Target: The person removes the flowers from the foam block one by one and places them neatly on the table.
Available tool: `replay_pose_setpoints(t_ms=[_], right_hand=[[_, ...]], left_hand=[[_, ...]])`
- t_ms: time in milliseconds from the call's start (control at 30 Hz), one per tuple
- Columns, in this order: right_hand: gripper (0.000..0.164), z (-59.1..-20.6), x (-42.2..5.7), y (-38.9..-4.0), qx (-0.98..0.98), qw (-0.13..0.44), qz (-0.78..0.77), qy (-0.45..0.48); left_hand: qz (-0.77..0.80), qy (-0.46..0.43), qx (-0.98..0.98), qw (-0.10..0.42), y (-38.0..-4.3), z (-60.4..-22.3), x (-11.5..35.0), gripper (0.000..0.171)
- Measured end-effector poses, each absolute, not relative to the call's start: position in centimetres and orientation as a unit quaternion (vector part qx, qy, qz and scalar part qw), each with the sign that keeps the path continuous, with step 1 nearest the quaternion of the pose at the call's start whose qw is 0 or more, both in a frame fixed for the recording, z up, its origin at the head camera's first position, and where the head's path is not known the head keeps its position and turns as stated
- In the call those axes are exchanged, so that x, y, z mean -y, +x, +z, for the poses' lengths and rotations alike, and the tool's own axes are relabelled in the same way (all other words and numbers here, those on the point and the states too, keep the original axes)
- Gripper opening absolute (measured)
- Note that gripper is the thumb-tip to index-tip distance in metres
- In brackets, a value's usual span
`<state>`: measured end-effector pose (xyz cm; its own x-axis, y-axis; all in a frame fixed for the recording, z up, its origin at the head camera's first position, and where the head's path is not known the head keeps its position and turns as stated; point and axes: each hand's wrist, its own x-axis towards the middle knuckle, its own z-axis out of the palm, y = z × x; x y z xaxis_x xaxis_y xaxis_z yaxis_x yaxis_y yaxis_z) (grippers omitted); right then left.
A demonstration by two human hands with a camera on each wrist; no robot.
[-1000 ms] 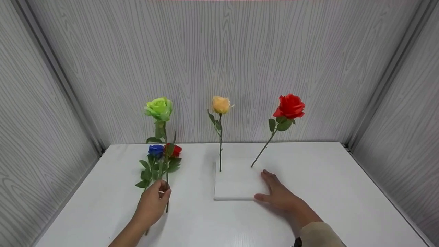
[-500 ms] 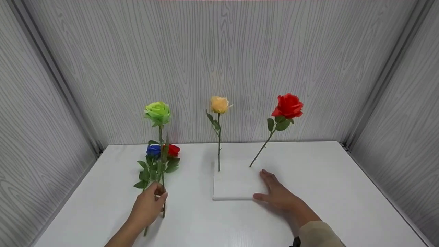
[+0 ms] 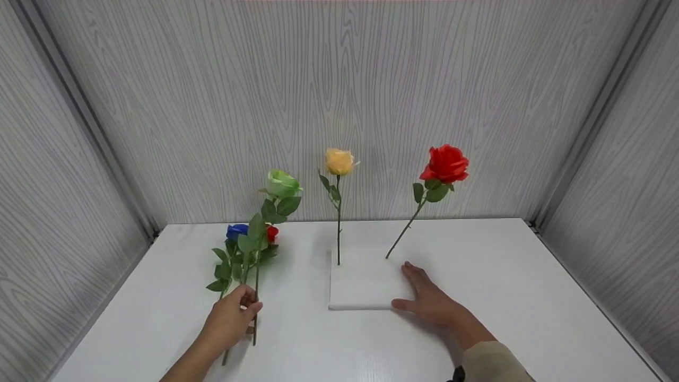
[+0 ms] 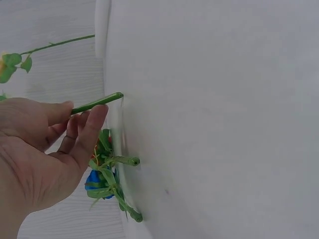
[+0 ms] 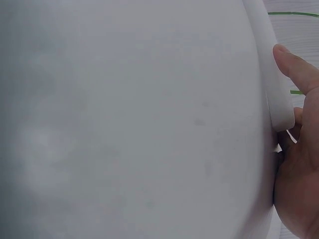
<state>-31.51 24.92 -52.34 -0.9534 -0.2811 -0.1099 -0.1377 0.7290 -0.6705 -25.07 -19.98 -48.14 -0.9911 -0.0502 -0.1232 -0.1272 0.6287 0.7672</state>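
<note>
My left hand (image 3: 228, 321) pinches the lower stem of a green rose (image 3: 282, 184) between thumb and fingers. In the left wrist view the stem's cut end (image 4: 112, 98) sticks out past the fingertips. The rose is raised above the table, its bloom leaning right. My right hand (image 3: 432, 302) rests at the right side of a flat white block (image 3: 366, 289), fingers spread, thumb by its front edge. A yellow rose (image 3: 339, 162) stands upright at the block's back left. A red rose (image 3: 445, 163), tilted right, stands at its back right.
Behind the green rose, a blue rose (image 3: 236, 232) and a second red rose (image 3: 272, 233) lie on the white table (image 3: 297, 339), partly hidden by leaves and my left hand. Grey wood-grain panels (image 3: 371, 79) enclose the back and sides.
The green rose has turned in my left hand: its bloom has swung right and lower, and its stem end has dropped toward me. My right hand has stayed at the block.
</note>
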Motion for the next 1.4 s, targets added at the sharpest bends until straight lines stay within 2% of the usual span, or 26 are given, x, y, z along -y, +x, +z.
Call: replay_pose_setpoints(t_ms=[1167, 1400], right_hand=[[0.108, -52.10, -24.92, -31.24, -0.915, 0.101, -0.368, -0.129], [0.110, -52.21, -24.88, -31.42, -0.915, 0.101, -0.372, -0.122]], left_hand=[[0.403, -0.082, -0.904, 0.119, -24.76, -48.91, 20.40, 0.011], [0.394, -0.065, -0.908, 0.126, -24.40, -49.14, 20.69, 0.012]])
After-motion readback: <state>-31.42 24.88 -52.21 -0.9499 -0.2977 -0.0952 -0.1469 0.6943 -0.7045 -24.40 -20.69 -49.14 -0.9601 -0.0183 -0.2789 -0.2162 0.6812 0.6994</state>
